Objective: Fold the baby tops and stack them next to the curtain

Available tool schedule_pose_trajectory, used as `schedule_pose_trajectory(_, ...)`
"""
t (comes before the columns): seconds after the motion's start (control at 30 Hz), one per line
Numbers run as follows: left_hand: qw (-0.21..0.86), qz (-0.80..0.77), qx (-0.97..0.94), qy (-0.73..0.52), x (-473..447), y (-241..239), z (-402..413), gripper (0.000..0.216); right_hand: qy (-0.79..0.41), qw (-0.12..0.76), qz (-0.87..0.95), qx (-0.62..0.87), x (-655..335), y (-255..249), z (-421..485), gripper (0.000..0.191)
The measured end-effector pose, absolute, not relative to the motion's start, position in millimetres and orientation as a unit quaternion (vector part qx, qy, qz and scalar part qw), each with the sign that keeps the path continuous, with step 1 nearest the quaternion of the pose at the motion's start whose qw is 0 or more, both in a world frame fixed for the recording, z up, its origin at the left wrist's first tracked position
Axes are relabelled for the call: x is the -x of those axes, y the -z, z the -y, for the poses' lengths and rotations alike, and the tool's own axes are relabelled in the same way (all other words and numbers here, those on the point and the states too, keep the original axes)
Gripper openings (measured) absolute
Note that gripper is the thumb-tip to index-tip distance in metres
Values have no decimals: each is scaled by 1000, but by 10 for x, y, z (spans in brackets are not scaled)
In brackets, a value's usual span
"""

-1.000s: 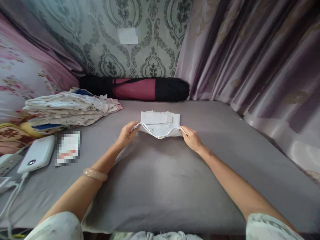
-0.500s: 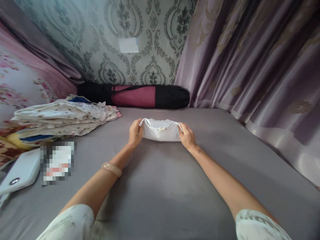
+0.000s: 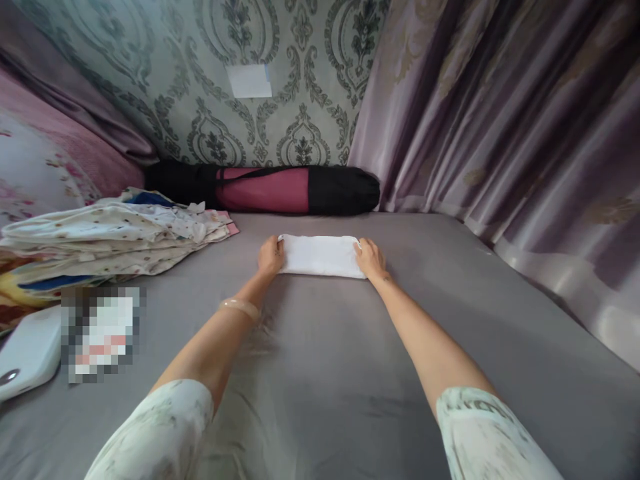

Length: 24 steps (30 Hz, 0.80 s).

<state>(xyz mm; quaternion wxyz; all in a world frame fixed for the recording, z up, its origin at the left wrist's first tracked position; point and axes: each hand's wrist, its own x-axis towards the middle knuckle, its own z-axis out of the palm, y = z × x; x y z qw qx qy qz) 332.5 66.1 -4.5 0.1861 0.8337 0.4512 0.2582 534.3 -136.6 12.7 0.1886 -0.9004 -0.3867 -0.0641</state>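
A white shirt (image 3: 320,255), folded into a flat, wide rectangle, lies on the grey bedsheet (image 3: 340,347). At its left end my left hand (image 3: 271,255) has its fingers closed on the edge, the thumb hidden from sight in part. My right hand (image 3: 371,258) pinches the right end near the upper corner, its fingers bent over the cloth. The upper face looks smooth, and no collar or label shows on it. A pale bangle (image 3: 241,307) circles my left forearm.
A pile of spotted clothes (image 3: 115,230) lies at the left. Nearer me are a white power bank (image 3: 30,353) and a blurred-out item (image 3: 103,337). A black and maroon roll bag (image 3: 265,190) rests along the wall; purple curtains (image 3: 475,133) hang at the right.
The shirt's neckline, with its label, was lifted and showing between my hands; it has gone over, and a flat white face now lies on top. The view has shifted slightly right.
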Motion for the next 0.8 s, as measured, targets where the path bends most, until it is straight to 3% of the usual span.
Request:
schedule_pose_trajectory(0.23,277,-508,-783,-229,-3254,-34,-728,32,-36,254,266,929,-5526,-110,1351,37)
schedule_pose_trajectory(0.37,302,-488,-784,-237,-3193,-57,-728,43,-43,292,260,920,-5567,-96,1357,31)
schedule_pose_trajectory(0.47,278,-423,-823,-259,-3187,-6,-728,51,-28,302,289,908,-5501,-73,1377,37)
schedule_pose_trajectory(0.6,225,-345,-860,-301,-3198,118,-772,41,42,283,332,899,-5399,-34,1416,33)
schedule_pose_trajectory(0.8,138,-370,-880,-263,-3179,134,-751,31,108,201,379,897,-5352,-125,1350,29)
